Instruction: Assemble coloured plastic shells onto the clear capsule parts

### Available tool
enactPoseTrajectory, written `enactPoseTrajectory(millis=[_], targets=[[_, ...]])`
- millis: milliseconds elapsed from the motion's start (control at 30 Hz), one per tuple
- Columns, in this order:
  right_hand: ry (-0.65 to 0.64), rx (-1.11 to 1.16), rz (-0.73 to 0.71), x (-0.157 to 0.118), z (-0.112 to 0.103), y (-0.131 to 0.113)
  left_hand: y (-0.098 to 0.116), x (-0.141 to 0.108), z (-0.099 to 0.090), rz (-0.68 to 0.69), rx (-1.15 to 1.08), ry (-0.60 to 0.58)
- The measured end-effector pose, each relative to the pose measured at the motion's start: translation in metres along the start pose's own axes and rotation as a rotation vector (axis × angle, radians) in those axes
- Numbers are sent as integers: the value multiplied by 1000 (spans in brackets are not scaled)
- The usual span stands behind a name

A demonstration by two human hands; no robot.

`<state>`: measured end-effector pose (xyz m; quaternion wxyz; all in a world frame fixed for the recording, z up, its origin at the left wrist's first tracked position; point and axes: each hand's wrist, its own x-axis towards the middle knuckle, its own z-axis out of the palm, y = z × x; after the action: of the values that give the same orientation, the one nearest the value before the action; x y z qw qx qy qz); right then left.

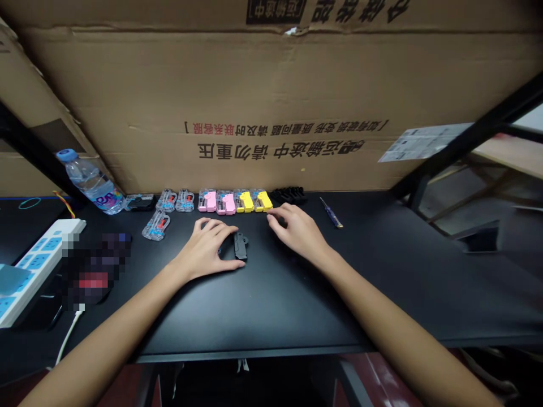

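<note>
My left hand (207, 249) spans a small black toy gun (240, 247) on the black table, thumb at its near end and index finger at its far end. A small bluish bit shows beneath that hand, too hidden to name. My right hand (299, 230) is half curled, thumb and index finger apart and nothing between them. Its index fingertip is close to a yellow toy gun (263, 201); whether they touch I cannot tell. In the same row are another yellow one (244, 201), two pink toy guns (207, 200) and several black pieces (288, 195).
Clear toy guns (185, 200) with red and blue parts lie at the left, beside a dark case (141, 202) and a water bottle (95, 182). A screwdriver (331, 213) lies right. A power strip (40, 265) sits far left. Cardboard (271, 85) walls the back.
</note>
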<state>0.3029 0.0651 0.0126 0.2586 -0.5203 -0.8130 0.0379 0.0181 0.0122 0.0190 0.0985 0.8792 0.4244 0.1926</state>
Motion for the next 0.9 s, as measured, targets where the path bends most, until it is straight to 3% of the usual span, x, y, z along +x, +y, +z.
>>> enactPoseTrajectory(millis=[167,333,500,900], targets=[[-84,-118,-108,-2,2,-4,0,0,-4,-14,-6,16],[-167,-30,-251,-7,8,-27,-6,-1,-5,-18,-12,45],[-226,106,-325,-10,13,-31,-7,0,-2,-37,-35,5],[-268,496,-142,-9,12,-33,-10,-1,-2,-38,-79,-6]])
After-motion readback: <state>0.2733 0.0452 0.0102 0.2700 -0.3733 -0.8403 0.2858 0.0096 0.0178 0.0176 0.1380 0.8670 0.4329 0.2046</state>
